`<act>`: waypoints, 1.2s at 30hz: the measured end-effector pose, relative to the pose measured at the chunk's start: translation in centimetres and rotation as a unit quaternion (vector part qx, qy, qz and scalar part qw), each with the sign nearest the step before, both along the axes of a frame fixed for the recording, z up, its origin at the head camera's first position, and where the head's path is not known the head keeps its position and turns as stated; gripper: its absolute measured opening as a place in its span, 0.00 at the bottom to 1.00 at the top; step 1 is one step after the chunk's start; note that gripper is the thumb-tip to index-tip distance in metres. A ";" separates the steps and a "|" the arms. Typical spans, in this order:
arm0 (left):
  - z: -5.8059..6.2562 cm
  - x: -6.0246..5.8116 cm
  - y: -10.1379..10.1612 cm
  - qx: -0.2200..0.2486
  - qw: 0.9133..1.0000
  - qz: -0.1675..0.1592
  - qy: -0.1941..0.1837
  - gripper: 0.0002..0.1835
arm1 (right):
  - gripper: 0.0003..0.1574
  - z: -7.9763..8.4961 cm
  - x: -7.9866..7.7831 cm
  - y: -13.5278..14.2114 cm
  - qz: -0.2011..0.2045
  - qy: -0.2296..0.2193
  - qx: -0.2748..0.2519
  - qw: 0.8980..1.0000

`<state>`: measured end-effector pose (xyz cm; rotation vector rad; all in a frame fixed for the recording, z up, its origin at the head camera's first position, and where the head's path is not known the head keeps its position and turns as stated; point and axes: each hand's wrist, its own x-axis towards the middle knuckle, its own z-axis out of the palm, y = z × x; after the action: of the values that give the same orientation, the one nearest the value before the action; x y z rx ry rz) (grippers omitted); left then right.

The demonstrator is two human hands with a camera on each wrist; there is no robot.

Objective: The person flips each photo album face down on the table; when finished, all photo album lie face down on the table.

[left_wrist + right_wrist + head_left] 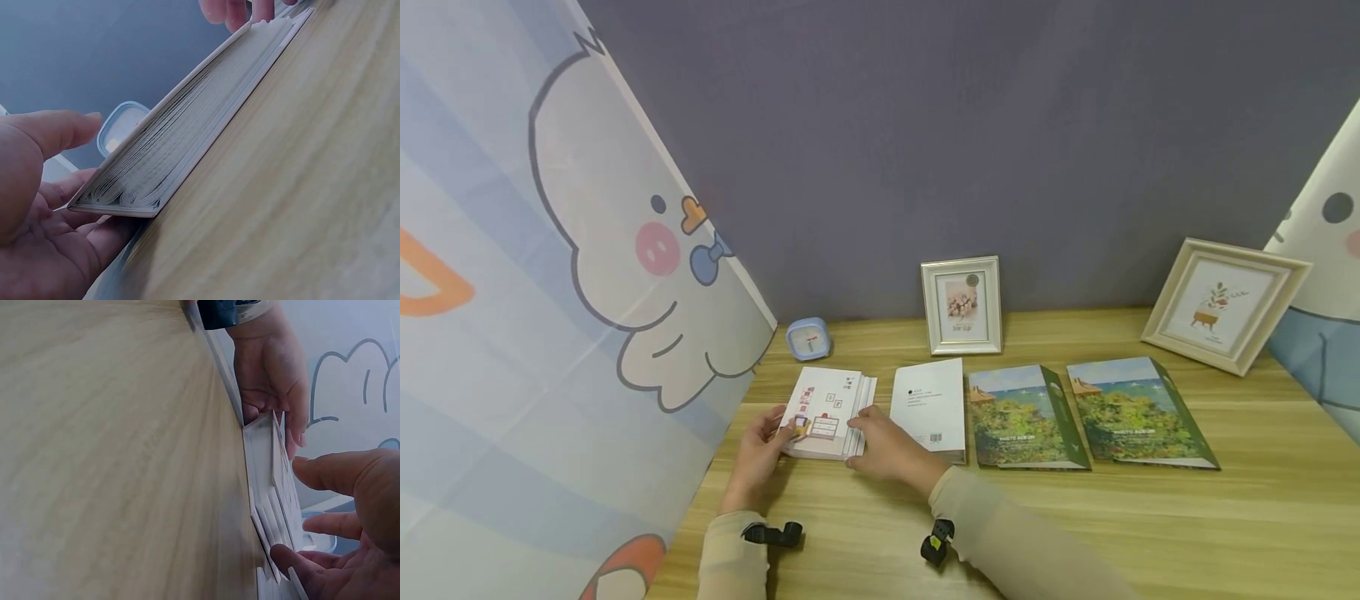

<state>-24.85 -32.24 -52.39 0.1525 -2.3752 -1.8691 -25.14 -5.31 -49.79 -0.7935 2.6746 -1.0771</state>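
A white photo album (pixel 820 417) with a drawn room on its cover lies at the left of the table; its thick page block (pixel 181 137) shows in the left wrist view. My left hand (pixel 757 454) is at the album's left side. Its fingers touch the spine, while the thumb (pixel 69 128) stands clear of the cover. At the album's right edge is my right hand (pixel 887 446), with fingertips (pixel 287 556) against the edge and the thumb apart from the other fingers. Just right of this hand lies another white album (pixel 932 408), back side up.
Two green photo albums (pixel 1018 412) with painted landscape covers lie in line to the right. Behind stand a small blue clock (pixel 809 339), a white picture frame (pixel 962 307) and a tilted cream frame (pixel 1225 305). A patterned cloth wall (pixel 587 208) borders the table's left side.
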 end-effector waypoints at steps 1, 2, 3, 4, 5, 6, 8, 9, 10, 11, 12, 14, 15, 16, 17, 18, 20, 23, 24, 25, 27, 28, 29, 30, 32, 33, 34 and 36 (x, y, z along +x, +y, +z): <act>0.0 0.0 0.0 0.000 1.000 0.001 -0.002 0.32 | 0.43 0.0 0.1 0.0 0.003 0.000 0.005 1.000; -0.1 0.0 0.0 -0.002 1.000 0.001 -0.003 0.32 | 0.43 0.0 0.2 0.0 0.006 0.000 0.008 1.000; 0.0 0.0 0.0 -0.003 1.000 0.000 -0.003 0.32 | 0.42 0.0 0.3 -0.1 0.009 -0.001 0.011 1.000; 0.0 0.0 0.0 -0.005 1.000 0.000 -0.004 0.32 | 0.42 0.1 0.4 -0.1 0.011 -0.001 0.013 1.000; 0.0 0.0 0.0 -0.006 1.000 -0.001 -0.005 0.31 | 0.41 0.1 0.4 -0.1 0.014 0.000 0.016 1.000; 0.0 0.0 0.0 -0.005 1.000 -0.002 -0.005 0.31 | 0.41 0.2 0.5 -0.1 0.016 0.000 0.017 1.000; -0.1 -0.1 -0.1 -0.010 1.000 -0.004 -0.005 0.31 | 0.40 0.2 0.6 -0.2 0.018 0.002 0.019 1.000; -0.1 -0.1 -0.1 -0.012 1.000 -0.005 -0.005 0.32 | 0.39 0.2 0.6 -0.2 0.019 0.005 0.019 1.000; 0.0 -0.1 0.0 -0.013 1.000 -0.005 -0.006 0.31 | 0.39 0.2 0.7 -0.2 0.020 0.007 0.019 1.000; -0.1 -0.1 0.0 -0.014 1.000 -0.006 -0.006 0.31 | 0.38 0.2 0.7 -0.2 0.021 0.008 0.018 1.000; -0.1 -0.1 0.0 -0.016 1.000 -0.005 -0.006 0.31 | 0.37 0.2 0.7 -0.2 0.023 0.010 0.017 1.000; -0.1 -0.2 0.0 -0.018 1.000 -0.004 -0.007 0.31 | 0.36 0.1 0.7 -0.1 0.027 0.011 0.014 0.999; -0.1 -0.2 0.0 -0.020 1.000 -0.003 -0.009 0.31 | 0.36 0.1 0.7 -0.1 0.029 0.012 0.012 0.999; -0.1 -0.2 -0.1 -0.020 1.000 -0.002 -0.010 0.31 | 0.35 0.0 0.7 -0.1 0.030 0.012 0.015 0.999; -0.2 -0.2 -0.1 -0.023 1.000 -0.001 -0.012 0.31 | 0.35 0.0 0.7 -0.2 0.031 0.014 0.016 0.999; -0.2 -0.2 -0.2 -0.024 1.000 -0.001 -0.014 0.31 | 0.35 -0.1 0.7 -0.2 0.032 0.016 0.018 0.999; -0.2 -0.2 -0.3 -0.022 1.000 -0.001 -0.017 0.31 | 0.34 -0.1 0.7 -0.2 0.033 0.019 0.020 0.999; -0.2 -0.2 -0.3 -0.008 1.000 -0.001 -0.019 0.29 | 0.34 -0.1 0.8 -0.2 0.034 0.023 0.024 0.999; -0.1 -0.2 -0.3 -0.002 1.000 0.000 -0.019 0.29 | 0.34 -0.1 0.8 -0.2 0.034 0.023 0.025 0.999; -0.1 -0.2 -0.3 0.004 1.000 0.001 -0.019 0.28 | 0.34 0.0 0.9 -0.1 0.033 0.024 0.025 0.999; -0.1 -0.2 -0.3 0.015 1.000 0.004 -0.017 0.27 | 0.35 0.1 0.9 -0.1 0.033 0.024 0.027 0.999; -0.1 -0.2 -0.3 0.018 1.000 0.003 -0.015 0.27 | 0.35 0.1 0.9 -0.1 0.032 0.024 0.027 0.999; -0.1 -0.1 -0.3 0.020 1.000 0.002 -0.013 0.27 | 0.35 0.1 1.0 -0.1 0.032 0.024 0.027 0.999; -0.1 -0.1 -0.3 0.025 1.000 0.003 -0.011 0.27 | 0.35 0.1 1.0 -0.1 0.032 0.024 0.027 0.999; 0.0 0.0 -0.2 0.039 0.999 0.004 -0.009 0.27 | 0.35 0.1 1.0 -0.1 0.032 0.025 0.027 0.999; 0.0 0.0 -0.2 0.044 0.999 0.005 -0.009 0.26 | 0.36 0.1 1.1 -0.1 0.032 0.025 0.026 0.999; 0.0 0.0 -0.2 0.049 0.999 0.006 -0.008 0.26 | 0.36 0.0 1.1 -0.1 0.033 0.026 0.026 0.999; 0.1 0.1 -0.2 0.063 0.998 0.012 -0.008 0.24 | 0.36 0.0 1.1 -0.2 0.034 0.028 0.025 0.999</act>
<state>-24.76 -32.45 -52.33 0.2059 -2.2543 -2.0154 -24.06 -5.46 -49.79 -0.9118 2.6872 -0.9829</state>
